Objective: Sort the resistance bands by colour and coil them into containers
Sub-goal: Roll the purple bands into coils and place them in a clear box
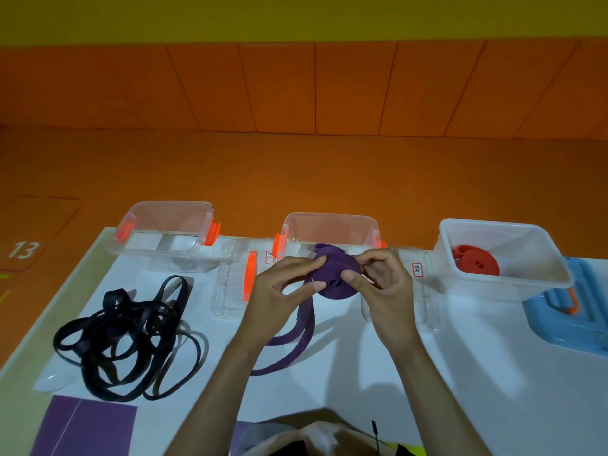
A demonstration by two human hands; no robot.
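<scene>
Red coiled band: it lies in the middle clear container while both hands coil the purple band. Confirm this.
Wrong on one point. The head view shows the red coiled band in the white tub on the right, not the middle clear container. The rest stands: the left hand and the right hand both hold the purple band, partly coiled.

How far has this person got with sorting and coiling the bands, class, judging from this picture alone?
Done: a red band lies coiled in the white tub. In hand: the left hand and right hand hold the purple band, partly coiled, its tail trailing on the table. Left: the black bands lie tangled on the table, and the left clear container and middle clear container look empty.
</scene>
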